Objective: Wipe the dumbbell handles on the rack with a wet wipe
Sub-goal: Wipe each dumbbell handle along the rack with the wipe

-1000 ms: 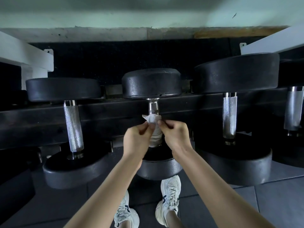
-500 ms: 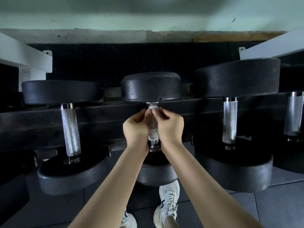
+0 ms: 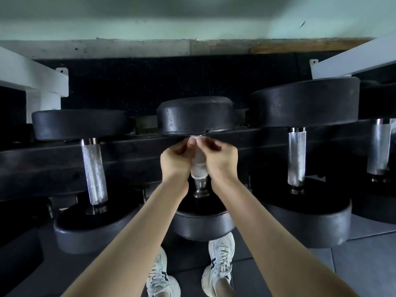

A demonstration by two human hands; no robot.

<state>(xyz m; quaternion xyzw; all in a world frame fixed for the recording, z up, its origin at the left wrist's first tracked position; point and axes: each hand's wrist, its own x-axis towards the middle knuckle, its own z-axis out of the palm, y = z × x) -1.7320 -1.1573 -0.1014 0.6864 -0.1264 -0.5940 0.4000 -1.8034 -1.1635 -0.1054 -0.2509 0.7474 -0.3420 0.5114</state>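
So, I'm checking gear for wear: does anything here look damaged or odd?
The middle dumbbell's far head seems split along its lower rim, above the wipe that the left hand and right hand pinch. Nothing else stands out.

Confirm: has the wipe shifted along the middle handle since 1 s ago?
Yes. The wipe slid toward the far head; bare handle now shows below it.

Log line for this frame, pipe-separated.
left hand: holds wet wipe | right hand: holds wet wipe | wet wipe: wrapped around middle dumbbell handle
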